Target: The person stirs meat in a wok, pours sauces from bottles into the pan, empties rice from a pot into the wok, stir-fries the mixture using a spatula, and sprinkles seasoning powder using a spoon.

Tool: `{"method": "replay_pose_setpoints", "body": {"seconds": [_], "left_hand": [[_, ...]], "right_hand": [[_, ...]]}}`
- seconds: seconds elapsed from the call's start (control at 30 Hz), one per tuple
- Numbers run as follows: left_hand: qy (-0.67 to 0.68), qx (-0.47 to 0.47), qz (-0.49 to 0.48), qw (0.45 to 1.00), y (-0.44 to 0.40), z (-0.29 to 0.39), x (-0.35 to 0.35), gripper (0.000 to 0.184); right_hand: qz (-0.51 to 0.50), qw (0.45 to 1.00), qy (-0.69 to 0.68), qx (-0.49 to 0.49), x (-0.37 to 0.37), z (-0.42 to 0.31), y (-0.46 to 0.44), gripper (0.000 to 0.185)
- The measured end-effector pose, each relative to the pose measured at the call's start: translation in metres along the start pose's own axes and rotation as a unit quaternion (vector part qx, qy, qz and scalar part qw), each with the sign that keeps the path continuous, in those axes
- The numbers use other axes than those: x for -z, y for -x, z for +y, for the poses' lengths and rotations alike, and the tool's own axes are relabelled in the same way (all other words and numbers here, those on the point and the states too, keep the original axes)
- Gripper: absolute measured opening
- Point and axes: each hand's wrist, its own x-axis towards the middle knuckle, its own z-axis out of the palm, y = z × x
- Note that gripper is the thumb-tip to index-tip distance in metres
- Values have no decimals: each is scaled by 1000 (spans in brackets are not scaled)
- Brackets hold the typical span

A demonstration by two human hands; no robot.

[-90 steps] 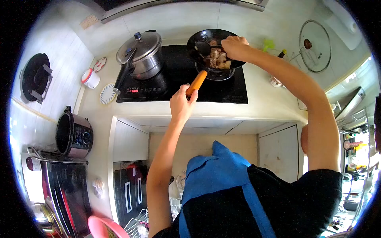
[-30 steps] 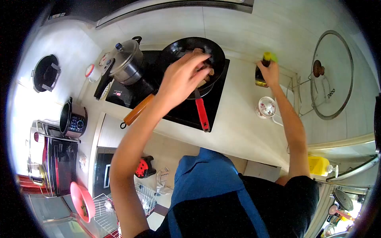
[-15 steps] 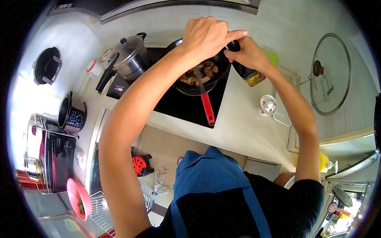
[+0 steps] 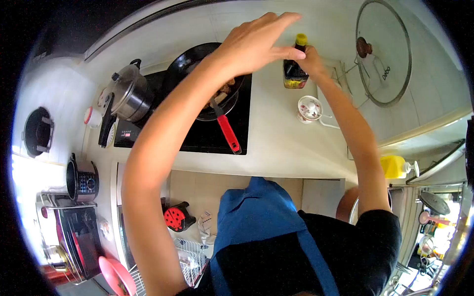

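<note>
My right hand (image 4: 312, 61) is wrapped round a dark bottle (image 4: 295, 74) with a yellow cap, which stands upright on the counter right of the stove. My left hand (image 4: 256, 44) reaches across above the wok with thumb and fingers spread, its thumb close to the bottle's neck, and nothing shows in it. Beneath that forearm is the black wok (image 4: 185, 61) with browned chunks of food (image 4: 224, 92), partly hidden. A spatula with a red handle (image 4: 227, 133) rests in the wok, its handle pointing toward me.
A pressure cooker (image 4: 129, 96) sits on the left of the black cooktop (image 4: 197, 143). A lidded floral jar (image 4: 309, 108) stands on the counter below the bottle. A glass lid (image 4: 387, 54) leans at the right wall. A multicooker (image 4: 83, 180) is at the left.
The bottle has gone from tilted beside the wok to upright on the counter, its yellow cap now on top. My left hand's fingers have spread. The view has shifted.
</note>
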Motion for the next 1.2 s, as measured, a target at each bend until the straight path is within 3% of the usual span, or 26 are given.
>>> {"method": "replay_pose_setpoints", "body": {"seconds": [0.07, 0.17, 0.23, 0.3, 0.33, 0.47, 0.57, 0.63, 0.67, 0.7, 0.73, 0.77, 0.8, 0.83, 0.9, 0.97, 1.03, 1.1, 1.2], "left_hand": [[15, 48, -22, 998, 18, 30, 11, 53], [106, 84, -71, 988, 64, 73, 15, 32], [159, 95, -130, 974, 96, 97, 13, 28], [189, 95, -173, 962, 122, 113, 5, 23], [222, 136, -255, 931, 124, 122, 11, 21], [274, 89, -235, 928, 166, 132, -17, 24], [372, 131, -260, 882, 189, 136, -30, 24], [399, 158, -363, 827, 203, 144, -38, 24], [428, 171, -390, 797, 213, 148, -45, 20], [439, 153, -412, 783, 231, 152, -57, 20], [489, 177, -434, 736, 254, 157, -72, 22], [533, 195, -460, 683, 280, 160, -92, 25], [570, 177, -461, 656, 309, 160, -118, 30], [605, 162, -465, 625, 341, 161, -146, 34], [668, 241, -453, 539, 392, 162, -207, 42], [695, 336, -390, 502, 394, 197, -230, 46], [712, 451, -431, 321, 383, 220, -244, 47], [670, 271, -516, 460, 388, 257, -273, 49], [647, 353, -560, 379, 388, 366, -294, 55]], "right_hand": [[105, 993, 12, -51, 2, 57, -10, 30], [206, 969, 18, -132, -7, 132, -23, 36], [251, 959, -40, -128, -10, 134, -11, 36], [259, 957, -3, -128, -9, 136, -7, 36], [267, 954, 34, -129, -7, 143, -7, 35], [240, 959, 61, -138, 2, 182, -21, 34], [251, 962, 66, -82, 4, 178, -14, 39], [274, 954, 120, -30, 2, 154, 6, 48], [259, 952, 156, -57, 3, 138, 19, 54], [248, 945, 191, -94, 1, 118, 38, 60], [261, 933, 181, -169, -8, 89, 59, 61], [366, 900, 238, -7, -26, 66, 95, 58], [336, 934, 120, -11, -31, 14, 137, 55], [372, 922, 108, 6, -45, 8, 170, 50], [407, 896, 165, 68, -70, -33, 263, 45], [412, 903, 122, 18, -93, -76, 367, 34], [434, 885, 165, -46, -116, -91, 454, 34], [435, 874, 169, -135, -142, -94, 531, 30], [465, 822, 115, -307, -209, -80, 645, 22]]}}
